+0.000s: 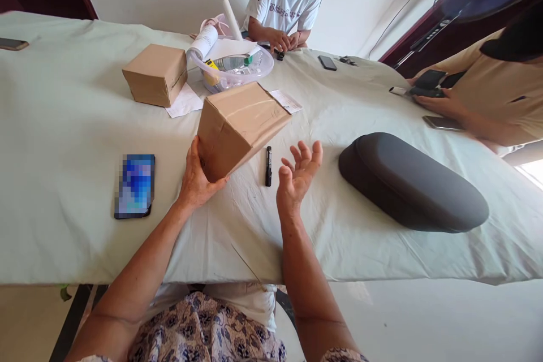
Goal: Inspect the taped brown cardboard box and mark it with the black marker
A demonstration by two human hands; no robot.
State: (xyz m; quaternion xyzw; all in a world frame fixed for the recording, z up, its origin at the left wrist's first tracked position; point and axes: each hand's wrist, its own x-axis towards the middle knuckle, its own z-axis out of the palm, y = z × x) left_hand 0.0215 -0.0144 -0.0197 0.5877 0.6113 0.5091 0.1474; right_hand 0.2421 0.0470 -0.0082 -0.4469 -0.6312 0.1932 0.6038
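Left hand (197, 178), head view: closed partway around one end of a brown rectangular cardboard box (244, 127), thumb low along its near edge.
Right hand (300, 172): empty, fingers spread and loosely curled, apart from the box.
Box position: tilted over the pale-green cloth-covered bench (76, 130), ahead of the body; whether its far end touches cannot be told.
Reason for tilt: probably the one-sided hold, with the right hand giving no support.
Black cylindrical marker (268, 166): lies between the hands, seemingly placed within easy reach.
Arms: both reach forward over the bench's near edge, left forearm slanting inward, right forearm steeper.
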